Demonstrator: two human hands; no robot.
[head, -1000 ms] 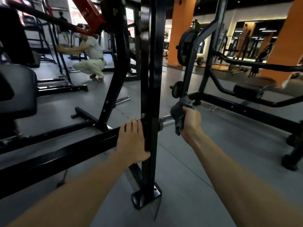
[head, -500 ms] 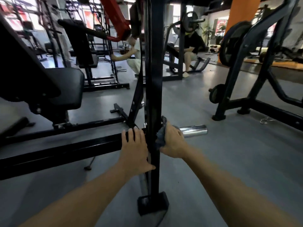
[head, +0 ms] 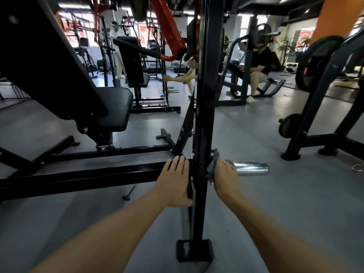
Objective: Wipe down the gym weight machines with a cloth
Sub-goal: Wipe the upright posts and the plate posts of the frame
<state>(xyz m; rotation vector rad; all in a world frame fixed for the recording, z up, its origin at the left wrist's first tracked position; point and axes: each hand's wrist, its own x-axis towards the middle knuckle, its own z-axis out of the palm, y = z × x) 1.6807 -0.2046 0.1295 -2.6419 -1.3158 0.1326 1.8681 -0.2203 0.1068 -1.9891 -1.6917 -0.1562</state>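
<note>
A black weight machine fills the middle of the head view, with a tall upright post [head: 204, 115] and a low horizontal beam [head: 88, 174]. A chrome weight peg [head: 252, 169] sticks out to the right of the post. My right hand [head: 224, 174] grips a grey cloth [head: 213, 164] wrapped round the peg's inner end, right against the post. My left hand [head: 175, 182] rests flat with straight fingers on the beam where it meets the post. The peg's inner end is hidden under the cloth and hand.
A padded black seat [head: 116, 107] stands at left. Another black frame with weight plates [head: 315, 115] stands at right on the grey floor [head: 275, 213]. Two people [head: 260, 64] crouch or sit at machines behind. A spring collar [head: 357, 167] lies on the floor far right.
My right hand slid the cloth inward along the chrome peg from its outer end to the post. The view swung left. My left hand stayed on the beam.
</note>
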